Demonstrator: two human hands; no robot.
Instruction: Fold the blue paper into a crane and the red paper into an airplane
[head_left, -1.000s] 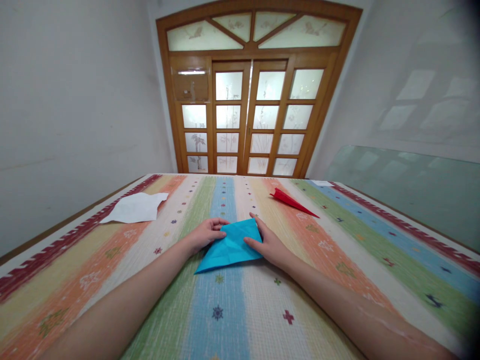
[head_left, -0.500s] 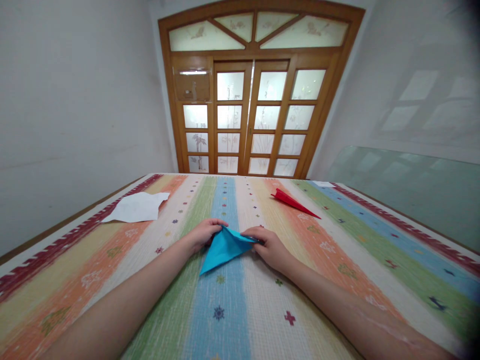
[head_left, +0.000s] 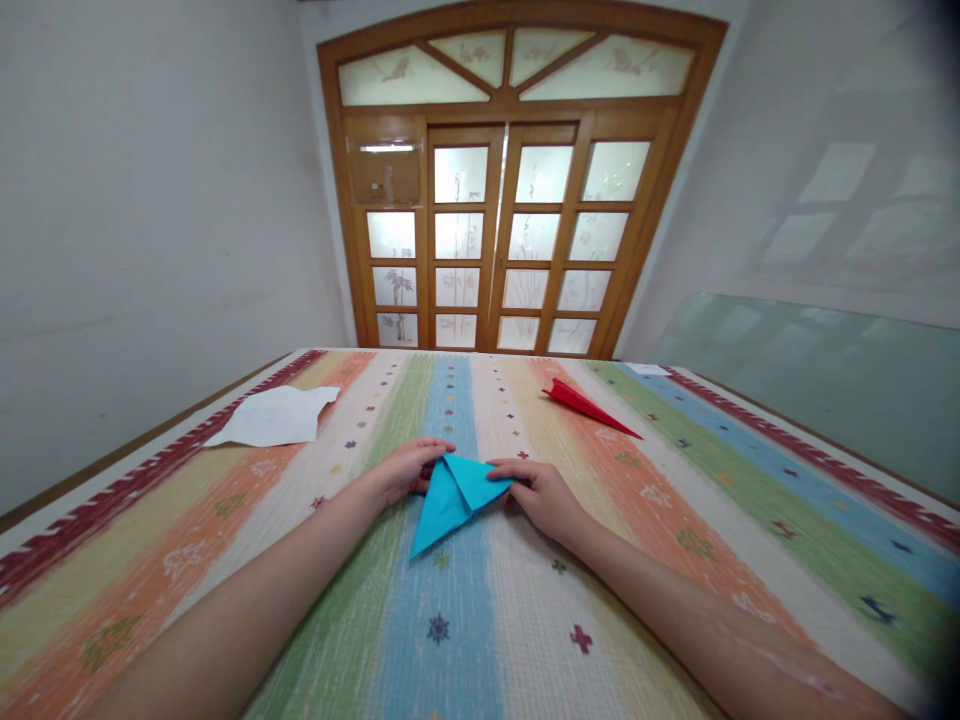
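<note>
A folded sheet of bright blue paper (head_left: pixel 450 505) is held between my two hands over the blue stripe of the tablecloth. It has a triangular outline, with one sharp corner pointing down toward me and a folded flap across its upper right part. My left hand (head_left: pixel 411 472) pinches its upper left corner, thumb and fingers closed together. At the right corner, my right hand (head_left: pixel 541 492) grips the paper with the fingers on top; the thumb is mostly hidden.
A striped tablecloth (head_left: pixel 337 620) covers the table. Farther off to the right lies a folded red paper dart (head_left: pixel 592 408). White paper (head_left: pixel 277 416) with uneven edges rests at the left, and a small white piece (head_left: pixel 648 369) near the far right edge. Wooden glazed doors (head_left: pixel 499 240) stand behind.
The raised upper layer of the blue paper now lies flatter as a flap over the right side. The paper's lower corner has shifted slightly right and toward me.
</note>
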